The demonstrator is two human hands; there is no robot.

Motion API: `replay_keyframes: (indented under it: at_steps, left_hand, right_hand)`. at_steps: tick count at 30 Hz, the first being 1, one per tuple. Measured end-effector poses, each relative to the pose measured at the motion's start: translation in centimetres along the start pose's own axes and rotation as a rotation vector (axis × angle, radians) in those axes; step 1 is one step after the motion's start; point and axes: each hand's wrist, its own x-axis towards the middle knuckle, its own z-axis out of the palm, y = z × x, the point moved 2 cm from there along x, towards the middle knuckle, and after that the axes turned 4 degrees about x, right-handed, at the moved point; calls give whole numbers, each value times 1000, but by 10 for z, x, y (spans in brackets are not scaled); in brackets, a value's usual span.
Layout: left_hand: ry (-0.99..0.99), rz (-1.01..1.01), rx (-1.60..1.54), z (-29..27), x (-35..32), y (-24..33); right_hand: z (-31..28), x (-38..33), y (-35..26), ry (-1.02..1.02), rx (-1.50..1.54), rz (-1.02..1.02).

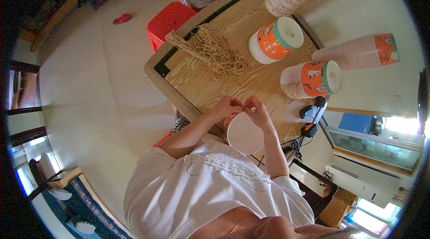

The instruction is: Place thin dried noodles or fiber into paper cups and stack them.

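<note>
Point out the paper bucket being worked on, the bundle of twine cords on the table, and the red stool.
paper bucket (244, 133), head view, on its white inside wall.
bundle of twine cords (215, 53), head view, on the tangled middle.
red stool (168, 21), head view, on its top.

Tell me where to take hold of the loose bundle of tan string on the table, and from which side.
Grip the bundle of tan string at its straight, gathered end toward the table's left corner, coming from above. There the strands run together in one tight hank; the other end spreads into a loose tangle that would probably slip or snag between the fingers.
</note>
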Motion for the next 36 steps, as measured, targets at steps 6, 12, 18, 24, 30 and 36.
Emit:
replay_keyframes:
  at_steps: [6, 12, 18, 24, 30, 36]
  left_hand:
    - [-22, 16, 51, -11, -9, 1]
    - [-18, -1, -67, -2, -7, 0]
    - [4, -70, -156, -8, -9, -1]
    - [40, -146, -231, -9, -14, 9]
    - [71, -187, -374, -12, -15, 7]
    - [18, -15, -153, -14, -16, 1]
  right_hand:
    - [-1, -1, -2, -21, 30, 14]
    - [-1, -1, -11, -26, 17, 43]
    - [-1, -2, 2, -19, 21, 45]
    - [-1, 0, -19, -136, -38, 33]
    - [2, 2, -15, -135, -63, 44]
    - [1, 0, -20, -89, -66, 49]
